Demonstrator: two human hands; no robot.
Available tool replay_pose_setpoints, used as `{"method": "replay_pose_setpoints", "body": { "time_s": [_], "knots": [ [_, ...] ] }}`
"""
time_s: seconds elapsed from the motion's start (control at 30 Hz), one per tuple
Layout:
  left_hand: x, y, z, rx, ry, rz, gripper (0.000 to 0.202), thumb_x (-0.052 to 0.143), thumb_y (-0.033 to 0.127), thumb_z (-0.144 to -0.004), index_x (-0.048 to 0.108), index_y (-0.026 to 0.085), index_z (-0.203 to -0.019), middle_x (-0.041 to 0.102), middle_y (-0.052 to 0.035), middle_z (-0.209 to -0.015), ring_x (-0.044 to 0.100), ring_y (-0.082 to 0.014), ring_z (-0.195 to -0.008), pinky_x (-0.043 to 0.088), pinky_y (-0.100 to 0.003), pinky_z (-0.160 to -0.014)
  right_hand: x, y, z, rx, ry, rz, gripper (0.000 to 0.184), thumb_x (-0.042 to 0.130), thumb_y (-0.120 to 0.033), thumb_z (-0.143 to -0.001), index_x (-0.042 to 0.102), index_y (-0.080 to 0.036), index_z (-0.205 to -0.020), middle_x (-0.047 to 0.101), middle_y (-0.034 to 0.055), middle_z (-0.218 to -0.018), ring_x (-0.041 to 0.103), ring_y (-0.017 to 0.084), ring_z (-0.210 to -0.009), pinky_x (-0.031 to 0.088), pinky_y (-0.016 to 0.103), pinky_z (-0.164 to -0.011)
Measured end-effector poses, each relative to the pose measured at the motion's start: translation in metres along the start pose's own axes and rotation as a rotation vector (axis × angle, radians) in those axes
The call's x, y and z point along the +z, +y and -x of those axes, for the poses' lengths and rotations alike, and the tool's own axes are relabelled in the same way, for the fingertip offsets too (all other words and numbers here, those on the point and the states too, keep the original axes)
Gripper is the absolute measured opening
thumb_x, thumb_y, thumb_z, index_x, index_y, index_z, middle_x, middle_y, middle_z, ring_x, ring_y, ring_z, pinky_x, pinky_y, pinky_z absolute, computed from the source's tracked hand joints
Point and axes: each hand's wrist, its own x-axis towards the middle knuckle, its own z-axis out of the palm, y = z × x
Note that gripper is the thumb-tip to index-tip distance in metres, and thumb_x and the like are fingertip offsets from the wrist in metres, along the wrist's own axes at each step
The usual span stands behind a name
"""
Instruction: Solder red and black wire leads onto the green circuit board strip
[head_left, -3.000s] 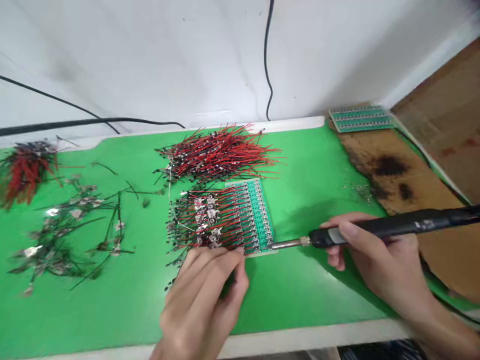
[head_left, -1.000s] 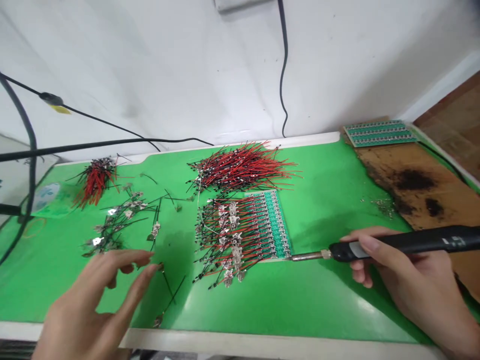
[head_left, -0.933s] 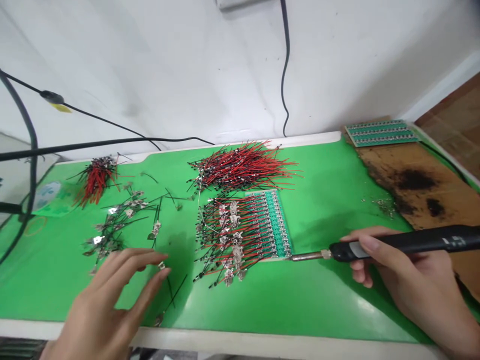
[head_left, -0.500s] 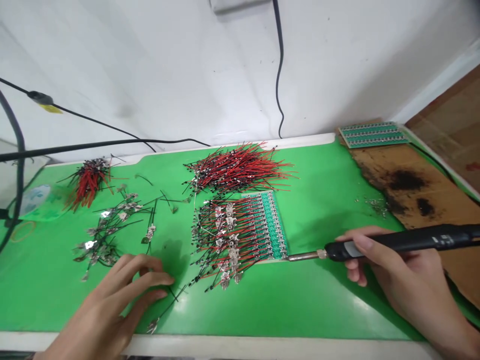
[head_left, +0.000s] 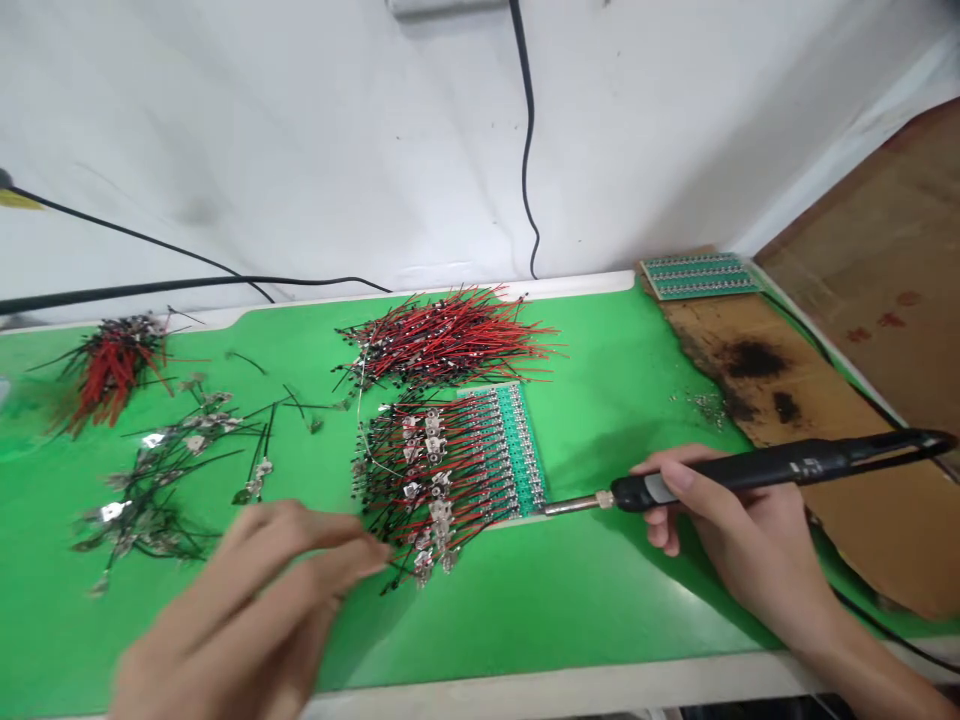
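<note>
My right hand [head_left: 727, 530] is closed round a black soldering iron [head_left: 787, 467]. Its metal tip touches the near right corner of a green circuit board [head_left: 521, 450]. Many red and black wires with metal tabs [head_left: 435, 470] run left from that board. My left hand [head_left: 247, 610] is blurred at the lower left, its fingertips reaching the near ends of those wires. Whether it holds anything cannot be made out.
On the green mat [head_left: 600, 600] lie a pile of red wires [head_left: 450, 335] behind the board, loose black wires with tabs [head_left: 165, 470] and a small red bundle [head_left: 112, 365] at left. A scorched brown sheet [head_left: 787, 390] and another board panel [head_left: 701, 275] sit at right.
My left hand went from the board to the loose black wires at left, then back right to the board's wire ends. The soldering iron stayed at the board's corner.
</note>
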Motion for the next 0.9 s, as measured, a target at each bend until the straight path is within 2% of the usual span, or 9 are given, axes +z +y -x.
{"method": "replay_pose_setpoints", "body": {
  "time_s": [0.07, 0.17, 0.23, 0.33, 0.47, 0.63, 0.9],
  "knots": [
    [0.017, 0.022, -0.015, 0.061, -0.037, 0.073, 0.033, 0.058, 0.009, -0.105, 0.074, 0.031, -0.124, 0.078, -0.0011, -0.116, 0.074, -0.0161, -0.105, 0.060, -0.030, -0.090, 0.000, 0.000, 0.000, -0.008, -0.018, -0.009, 0.034, 0.092, -0.051, -0.091, 0.087, -0.018, -0.087, 0.073, 0.0037, -0.059, 0.070, 0.016, -0.046, 0.058, 0.022, -0.042],
    [0.040, 0.044, -0.034, 0.054, 0.037, 0.194, 0.027, 0.061, 0.009, -0.105, 0.074, 0.028, -0.119, 0.080, 0.0002, -0.112, 0.077, -0.0111, -0.097, 0.062, -0.021, -0.081, -0.001, 0.001, -0.001, -0.011, -0.059, -0.013, 0.032, 0.091, -0.049, -0.093, 0.087, -0.018, -0.088, 0.074, 0.0037, -0.060, 0.071, 0.017, -0.047, 0.058, 0.021, -0.042],
    [0.053, 0.050, -0.039, 0.042, 0.096, 0.256, 0.028, 0.063, 0.006, -0.103, 0.075, 0.027, -0.118, 0.081, 0.0010, -0.108, 0.079, -0.0104, -0.092, 0.064, -0.019, -0.081, -0.001, 0.001, -0.001, -0.006, -0.069, -0.009, 0.031, 0.090, -0.050, -0.094, 0.087, -0.019, -0.089, 0.075, 0.0035, -0.061, 0.072, 0.017, -0.047, 0.059, 0.021, -0.042],
    [0.065, 0.052, -0.040, 0.005, 0.173, 0.309, 0.034, 0.067, 0.003, -0.099, 0.075, 0.027, -0.122, 0.084, 0.0008, -0.106, 0.079, -0.0121, -0.089, 0.067, -0.024, -0.082, 0.000, 0.000, -0.001, -0.002, -0.060, -0.002, 0.032, 0.089, -0.050, -0.094, 0.087, -0.019, -0.088, 0.074, 0.0028, -0.060, 0.072, 0.016, -0.047, 0.058, 0.020, -0.042],
    [0.071, 0.054, -0.036, -0.046, 0.232, 0.269, 0.035, 0.070, 0.006, -0.101, 0.073, 0.027, -0.128, 0.085, 0.0016, -0.107, 0.080, -0.0123, -0.089, 0.068, -0.027, -0.083, 0.000, -0.003, 0.001, -0.003, -0.082, 0.010, 0.031, 0.089, -0.049, -0.094, 0.087, -0.019, -0.087, 0.075, 0.0033, -0.060, 0.072, 0.016, -0.047, 0.059, 0.019, -0.043],
    [0.073, 0.053, -0.035, 0.004, 0.218, 0.227, 0.040, 0.069, 0.000, -0.099, 0.071, 0.023, -0.132, 0.085, 0.0008, -0.109, 0.078, -0.0113, -0.091, 0.066, -0.027, -0.088, -0.002, -0.004, 0.001, 0.005, -0.094, 0.031, 0.031, 0.088, -0.049, -0.096, 0.087, -0.019, -0.089, 0.075, 0.0037, -0.061, 0.073, 0.016, -0.048, 0.059, 0.020, -0.043],
    [0.075, 0.054, -0.035, -0.012, 0.239, 0.224, 0.040, 0.069, 0.001, -0.100, 0.069, 0.021, -0.135, 0.084, 0.0000, -0.107, 0.076, -0.0101, -0.086, 0.065, -0.025, -0.085, -0.002, -0.001, 0.001, 0.014, -0.085, 0.019, 0.026, 0.088, -0.046, -0.096, 0.089, -0.021, -0.091, 0.076, 0.0034, -0.062, 0.073, 0.015, -0.049, 0.060, 0.018, -0.044]
  ]
}}
